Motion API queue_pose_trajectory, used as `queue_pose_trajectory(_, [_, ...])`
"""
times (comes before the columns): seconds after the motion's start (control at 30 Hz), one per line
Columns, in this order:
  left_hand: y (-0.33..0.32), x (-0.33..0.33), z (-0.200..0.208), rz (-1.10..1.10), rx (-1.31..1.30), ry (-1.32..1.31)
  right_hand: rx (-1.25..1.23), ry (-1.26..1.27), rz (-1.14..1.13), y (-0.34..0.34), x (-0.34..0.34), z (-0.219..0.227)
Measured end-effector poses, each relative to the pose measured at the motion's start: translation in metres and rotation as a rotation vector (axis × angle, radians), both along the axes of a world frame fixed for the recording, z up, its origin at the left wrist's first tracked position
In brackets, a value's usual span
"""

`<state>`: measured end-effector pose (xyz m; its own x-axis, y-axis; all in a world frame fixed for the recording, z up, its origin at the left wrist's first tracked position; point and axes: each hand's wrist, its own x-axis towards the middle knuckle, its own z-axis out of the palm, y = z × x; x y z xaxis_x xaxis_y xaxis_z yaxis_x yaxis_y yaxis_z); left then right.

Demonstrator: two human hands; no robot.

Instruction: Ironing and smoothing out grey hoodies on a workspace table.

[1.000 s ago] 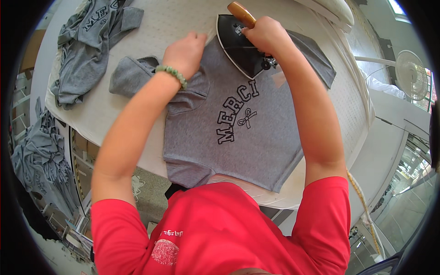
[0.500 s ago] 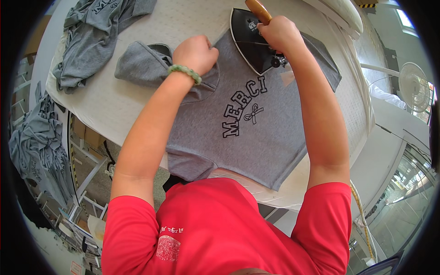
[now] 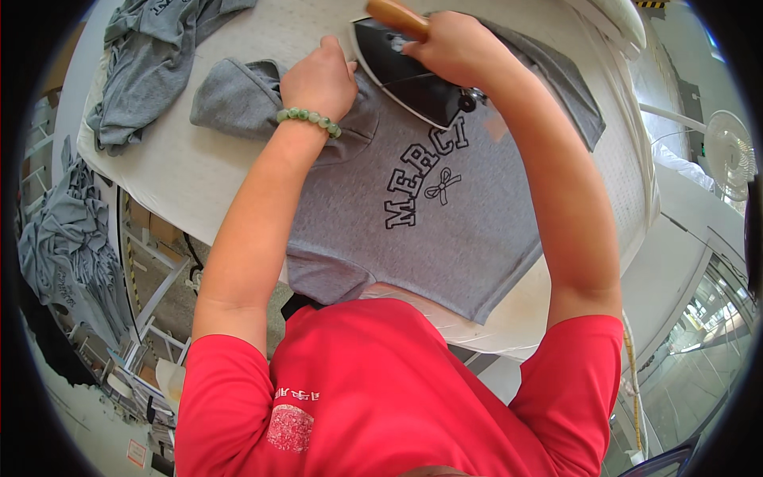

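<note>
A grey sweatshirt [image 3: 477, 230] with dark outlined lettering and a small bow print lies spread before me. My right hand [image 3: 457, 52] is wrapped round the wooden handle of an iron [image 3: 401, 67], whose black, pale-edged body rests on the sweatshirt just above the lettering. To its left, my left hand [image 3: 320, 79], with a green bead bracelet [image 3: 308, 119] at the wrist, is closed on the sweatshirt's fabric; its fingertips are mostly hidden. A loose, bunched part of grey cloth [image 3: 234, 99] extends left from under that hand.
The white padded ironing table [image 3: 179, 187] carries another crumpled grey garment [image 3: 147, 71] at far left. More grey garments [image 3: 71, 246] hang in a heap beside the table. A white fan [image 3: 727, 151] stands at right, and a cord [image 3: 632, 381] hangs near my right elbow.
The iron and my right hand have moved left across the sweatshirt, closer to my left hand. My left hand has shifted slightly left and away from me, still closed.
</note>
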<state>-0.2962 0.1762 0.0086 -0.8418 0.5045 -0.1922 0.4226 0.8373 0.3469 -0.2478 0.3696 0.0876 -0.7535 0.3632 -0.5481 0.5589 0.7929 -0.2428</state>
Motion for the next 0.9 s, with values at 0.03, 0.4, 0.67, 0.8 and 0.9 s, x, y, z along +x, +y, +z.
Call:
queue_pose_trajectory(0.03, [-0.006,0.003,0.0,-0.015,0.029,0.028,-0.007,-0.055,0.078,-0.005,0.0,-0.002])
queue_pose_trajectory(0.4, [-0.211,0.148,0.023,0.391,0.383,-0.145,0.061,0.28,0.057,-0.02,0.016,-0.015])
queue_pose_trajectory(0.67, [-0.243,0.172,0.01,0.359,0.119,-0.401,0.118,0.107,-0.241,-0.06,0.169,-0.013])
queue_pose_trajectory(0.8, [-0.236,0.146,0.01,-0.059,0.221,-0.068,0.074,0.107,-0.166,-0.128,0.2,-0.004])
queue_pose_trajectory(0.9, [-0.221,0.113,-0.007,-0.579,0.21,0.435,0.094,0.067,-0.161,-0.158,0.194,-0.002])
